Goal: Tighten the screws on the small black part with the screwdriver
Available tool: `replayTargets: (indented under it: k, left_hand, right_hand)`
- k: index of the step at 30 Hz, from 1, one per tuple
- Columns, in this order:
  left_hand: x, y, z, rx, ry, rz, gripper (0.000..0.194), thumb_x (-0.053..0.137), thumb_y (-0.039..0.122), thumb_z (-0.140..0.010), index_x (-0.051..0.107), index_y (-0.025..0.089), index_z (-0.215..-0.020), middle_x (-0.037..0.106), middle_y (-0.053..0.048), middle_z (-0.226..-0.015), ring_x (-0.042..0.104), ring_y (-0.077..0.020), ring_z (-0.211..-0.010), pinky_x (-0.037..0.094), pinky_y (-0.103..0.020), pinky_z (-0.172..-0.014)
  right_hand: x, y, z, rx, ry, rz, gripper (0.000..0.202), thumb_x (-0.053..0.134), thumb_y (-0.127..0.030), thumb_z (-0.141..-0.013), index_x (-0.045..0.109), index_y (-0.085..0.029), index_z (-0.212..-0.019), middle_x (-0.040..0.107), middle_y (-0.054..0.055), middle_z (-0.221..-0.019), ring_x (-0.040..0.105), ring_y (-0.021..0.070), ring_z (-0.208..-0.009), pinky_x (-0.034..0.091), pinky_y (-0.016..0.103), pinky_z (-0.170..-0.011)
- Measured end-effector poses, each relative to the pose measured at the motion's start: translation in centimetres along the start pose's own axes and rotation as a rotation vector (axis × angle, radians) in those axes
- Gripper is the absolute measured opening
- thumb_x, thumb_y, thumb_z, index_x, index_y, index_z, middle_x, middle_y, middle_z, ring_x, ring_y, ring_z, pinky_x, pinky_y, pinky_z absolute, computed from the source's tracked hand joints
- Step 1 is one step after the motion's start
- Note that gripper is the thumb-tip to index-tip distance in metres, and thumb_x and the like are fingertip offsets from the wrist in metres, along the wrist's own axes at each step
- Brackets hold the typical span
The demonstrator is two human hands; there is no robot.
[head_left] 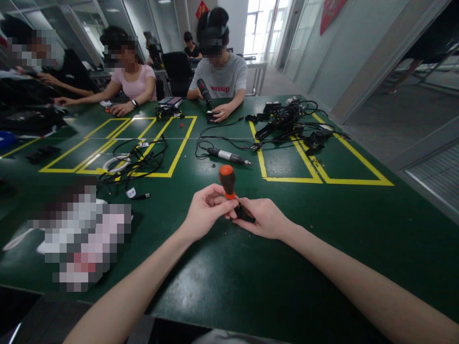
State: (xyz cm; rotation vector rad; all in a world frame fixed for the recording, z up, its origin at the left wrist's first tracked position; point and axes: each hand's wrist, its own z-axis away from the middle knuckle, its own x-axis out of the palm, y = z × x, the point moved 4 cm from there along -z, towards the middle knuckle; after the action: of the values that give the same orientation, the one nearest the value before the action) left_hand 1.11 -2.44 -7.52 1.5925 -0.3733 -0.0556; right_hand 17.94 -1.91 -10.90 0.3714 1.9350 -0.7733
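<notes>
A screwdriver [227, 180] with an orange and black handle stands upright, its tip end down at a small black part [245, 214]. My left hand [208, 210] is closed with its fingers round the lower end of the screwdriver. My right hand [265, 217] pinches the black part close to the green table top [304, 267]. Both hands nearly touch each other. The screwdriver's tip is hidden by my fingers. Just beyond the hands lies a grey and black electric screwdriver [229, 155] with its cable.
Black cables [143, 160] lie at the left, and a larger cable heap [287, 119] at the back right. Yellow tape [294, 180] marks the table. Blurred-out items lie at the near left. Across the table a person [224, 71] holds a power tool; others sit at the left.
</notes>
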Motion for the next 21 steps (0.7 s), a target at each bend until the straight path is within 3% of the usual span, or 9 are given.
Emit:
replayTargets:
  k: [5,10,15,21]
  left_hand:
    - [0.35,0.18,0.01,0.023,-0.034,0.069,0.042,0.091,0.044,-0.074,0.066,0.015,-0.091,0.074,-0.002,-0.076,0.066,-0.0113,-0.057,0.057,-0.025,-0.059]
    - [0.25,0.60,0.10,0.072,-0.036,-0.027,0.042,0.081,0.054,-0.083,0.073,0.012,-0.084,0.072,-0.004,-0.074,0.064,-0.0112,-0.057,0.055,-0.025,-0.057]
    - [0.27,0.77,0.11,0.089,0.034,-0.070,0.039,0.088,0.048,-0.076,0.072,0.014,-0.084,0.071,-0.002,-0.071,0.063,-0.0103,-0.058,0.057,-0.024,-0.061]
    - [0.19,0.38,0.03,0.064,0.072,0.001,0.046,0.094,0.043,-0.068,0.061,0.016,-0.084,0.073,0.000,-0.073,0.063,-0.0090,-0.052,0.056,-0.022,-0.055]
  right_hand:
    - [0.05,0.02,-0.03,-0.011,0.012,-0.006,0.023,0.063,-0.038,-0.100,0.059,-0.018,-0.110,0.069,0.002,-0.075,0.064,0.0175,-0.062,0.037,0.026,-0.060]
    - [0.18,0.10,-0.01,-0.018,0.008,0.024,0.026,0.064,-0.037,-0.099,0.059,-0.017,-0.113,0.068,0.002,-0.075,0.065,0.0181,-0.064,0.038,0.026,-0.061]
    - [0.10,0.05,0.00,-0.019,0.012,0.017,0.025,0.063,-0.038,-0.100,0.058,-0.017,-0.114,0.067,0.001,-0.073,0.063,0.0183,-0.061,0.037,0.026,-0.059]
    - [-0.01,0.00,-0.04,-0.016,0.018,0.019,0.023,0.062,-0.038,-0.100,0.058,-0.018,-0.110,0.065,0.000,-0.070,0.061,0.0174,-0.058,0.035,0.026,-0.057]
